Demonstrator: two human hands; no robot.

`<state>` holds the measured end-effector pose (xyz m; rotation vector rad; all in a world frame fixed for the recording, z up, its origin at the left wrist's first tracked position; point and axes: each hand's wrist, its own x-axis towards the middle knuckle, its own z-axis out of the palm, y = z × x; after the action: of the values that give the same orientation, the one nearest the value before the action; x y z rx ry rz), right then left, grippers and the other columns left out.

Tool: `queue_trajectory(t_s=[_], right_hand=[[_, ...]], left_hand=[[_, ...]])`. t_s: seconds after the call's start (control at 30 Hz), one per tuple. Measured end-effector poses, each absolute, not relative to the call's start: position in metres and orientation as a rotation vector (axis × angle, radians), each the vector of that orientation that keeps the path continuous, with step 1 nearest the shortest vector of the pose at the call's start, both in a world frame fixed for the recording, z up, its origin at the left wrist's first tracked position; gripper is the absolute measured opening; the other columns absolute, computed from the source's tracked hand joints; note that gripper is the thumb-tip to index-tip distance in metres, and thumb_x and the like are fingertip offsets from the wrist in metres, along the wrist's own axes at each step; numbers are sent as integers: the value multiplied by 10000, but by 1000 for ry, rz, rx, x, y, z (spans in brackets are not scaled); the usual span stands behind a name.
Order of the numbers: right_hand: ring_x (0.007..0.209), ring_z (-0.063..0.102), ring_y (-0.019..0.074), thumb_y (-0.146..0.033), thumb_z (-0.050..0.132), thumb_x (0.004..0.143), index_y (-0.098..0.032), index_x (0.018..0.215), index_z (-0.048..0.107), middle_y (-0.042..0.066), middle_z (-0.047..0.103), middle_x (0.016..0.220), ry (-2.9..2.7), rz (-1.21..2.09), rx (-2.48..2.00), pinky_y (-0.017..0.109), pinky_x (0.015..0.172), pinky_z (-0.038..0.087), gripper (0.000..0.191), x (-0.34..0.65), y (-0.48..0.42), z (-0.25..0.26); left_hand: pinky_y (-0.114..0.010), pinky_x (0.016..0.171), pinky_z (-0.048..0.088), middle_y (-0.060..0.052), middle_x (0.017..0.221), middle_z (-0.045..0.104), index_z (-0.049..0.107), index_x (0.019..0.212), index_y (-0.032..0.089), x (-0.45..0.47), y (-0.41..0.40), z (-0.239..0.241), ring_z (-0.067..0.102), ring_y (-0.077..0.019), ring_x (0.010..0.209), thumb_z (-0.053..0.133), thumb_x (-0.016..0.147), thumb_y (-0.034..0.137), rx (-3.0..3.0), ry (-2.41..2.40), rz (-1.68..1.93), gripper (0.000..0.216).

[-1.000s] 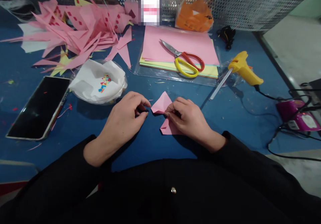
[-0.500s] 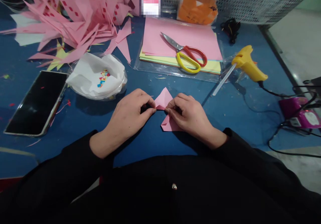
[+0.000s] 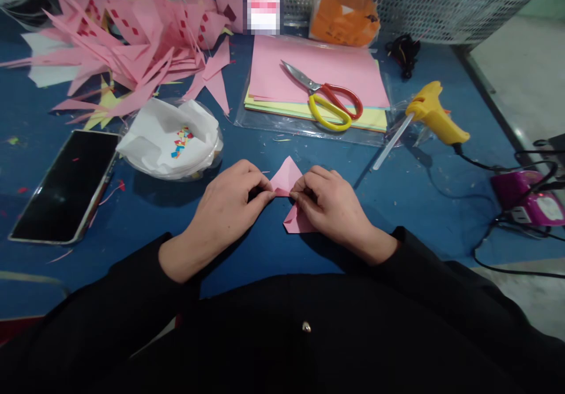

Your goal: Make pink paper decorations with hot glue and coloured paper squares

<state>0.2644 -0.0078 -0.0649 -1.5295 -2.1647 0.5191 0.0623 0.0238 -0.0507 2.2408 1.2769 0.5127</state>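
Toward the front edge of the table (image 3: 424,217), the folded piece (image 3: 286,176) is showing smooth, matt paper, and nearer the back edge the sheets (image 3: 273,70) are showing the same finish against a crinkled sleeve (image 3: 282,128) of clear, glossy plastic. The scissors (image 3: 314,85) are shining with metal blades (image 3: 299,76) and glossy, coated-looking handles (image 3: 329,92), while the glue gun (image 3: 438,120) toward the right edge is looking like smooth plastic. Toward the left edge, the phone (image 3: 64,188) is gleaming with glassy smoothness; along the back edge, the perforated panel (image 3: 428,5) is glinting like metal.

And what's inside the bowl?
The bowl holds white paper with small red, yellow and blue bits on it. What lies beneath the paper is mostly covered.
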Motion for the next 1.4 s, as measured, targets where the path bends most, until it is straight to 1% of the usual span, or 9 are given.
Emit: queue_trajectory(t_s=[0.17,0.43,0.57,0.7,0.8,0.93,1.07,1.2,1.4], right_hand=[[741,547,175,-168,558,913,-184,789,591,36,617,802,-2166,508,-1544,315,710,324,130,264,-8,-65],[712,525,159,-182,576,892,-185,770,579,20,590,769,-2129,487,-1550,302,700,325,123,263,-9,-65],[700,514,153,-167,593,876,-181,751,572,14,573,760,-2117,505,-1574,303,697,322,128,262,-9,-64],[690,497,149,-159,586,874,-185,732,542,8,551,757,-2114,520,-1580,305,692,313,151,261,-8,-63],[687,483,148,-155,598,869,-186,728,524,3,535,751,-2110,522,-1574,304,688,305,162,261,-8,-63],[700,486,149,-160,604,876,-188,730,511,-3,527,745,-2118,520,-1551,299,688,297,175,261,-7,-65],[721,502,153,-161,599,879,-187,737,519,-3,537,751,-2122,507,-1548,293,698,297,165,261,-7,-66],[728,508,151,-153,602,878,-180,738,533,-5,545,748,-2116,509,-1540,290,700,298,158,262,-7,-67],[724,514,147,-150,626,873,-171,741,562,-9,550,739,-2098,527,-1529,295,699,315,148,261,-6,-67]], left_hand=[[-358,779,482,-52,921,624,637,805,192,66,22,-53,616,-211,878,542,919,218,2346,1328,489,151],[-361,766,490,-64,918,623,608,785,187,72,19,-52,612,-220,862,554,900,185,2392,1372,488,127],[-341,739,482,-61,916,627,604,790,183,71,17,-54,612,-213,846,568,904,179,2443,1391,493,120],[-329,704,479,-74,995,664,649,934,174,68,10,-55,630,-212,860,532,962,195,2570,1372,538,122],[-360,764,493,-89,1053,710,675,1055,161,66,3,-54,638,-237,920,468,1004,187,2786,1163,568,215],[-404,789,496,-109,1111,741,681,1148,124,65,-4,-52,637,-276,989,465,996,160,3025,969,539,267],[-406,818,502,-103,1134,752,691,1153,96,67,-6,-52,639,-273,1018,494,975,130,3115,921,564,268],[-420,853,513,-127,1147,747,681,1179,45,67,-8,-54,642,-293,1060,531,966,152,3108,895,547,282],[-447,909,521,-174,1187,728,664,1216,7,68,-13,-55,641,-323,1112,504,985,181,3113,906,488,331]])
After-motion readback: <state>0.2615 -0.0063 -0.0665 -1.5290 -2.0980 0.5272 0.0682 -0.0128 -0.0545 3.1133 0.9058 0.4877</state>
